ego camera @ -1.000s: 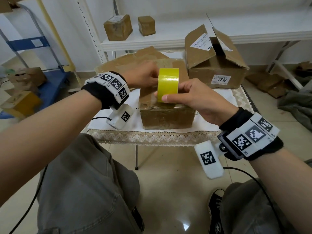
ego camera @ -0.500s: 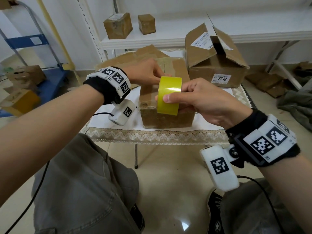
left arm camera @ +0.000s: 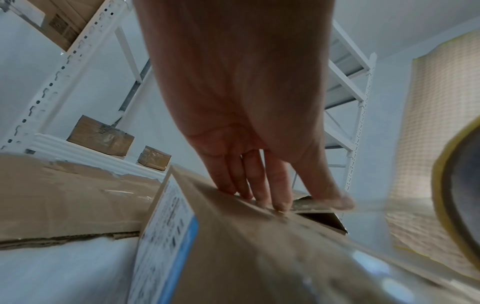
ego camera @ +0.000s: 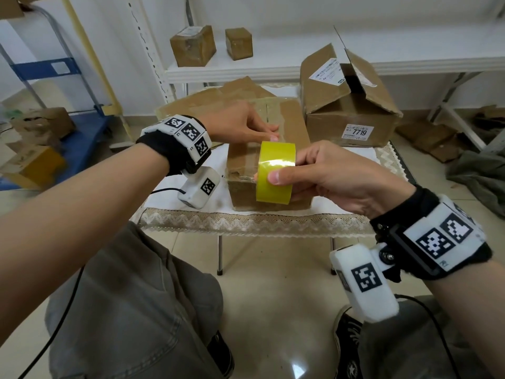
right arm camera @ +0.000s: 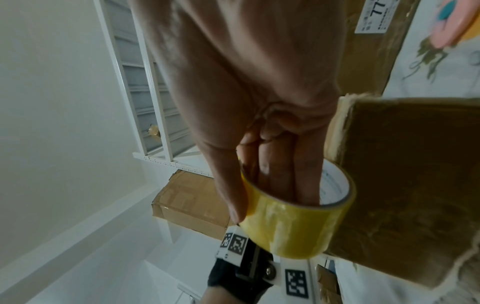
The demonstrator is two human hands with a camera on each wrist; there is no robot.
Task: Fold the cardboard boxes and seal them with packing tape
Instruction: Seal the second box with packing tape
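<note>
A closed brown cardboard box [ego camera: 273, 124] stands on the small table. My left hand [ego camera: 259, 131] lies on its top with straight fingers [left arm camera: 262, 191] pressing down near the front edge. My right hand [ego camera: 306, 175] grips a yellow tape roll [ego camera: 276, 173], fingers [right arm camera: 288, 181] inside the core and thumb outside. The tape roll [right arm camera: 293, 226] hangs in front of the box's near face [right arm camera: 415, 185]. A clear strip of tape runs from under the left fingers toward the tape roll [left arm camera: 457, 185].
An open box labelled 7719 [ego camera: 352, 110] stands at the table's back right. Flattened cardboard [ego camera: 213, 97] lies behind the box. The table [ego camera: 246, 222] has a lace-edged white cloth. Two small boxes [ego camera: 192, 45] sit on a white shelf, and a blue cart [ego camera: 82, 138] is at left.
My right hand has drawn the tape roll down and toward me, from above the box's top to in front of its near face. The left hand stays pressed on top.
</note>
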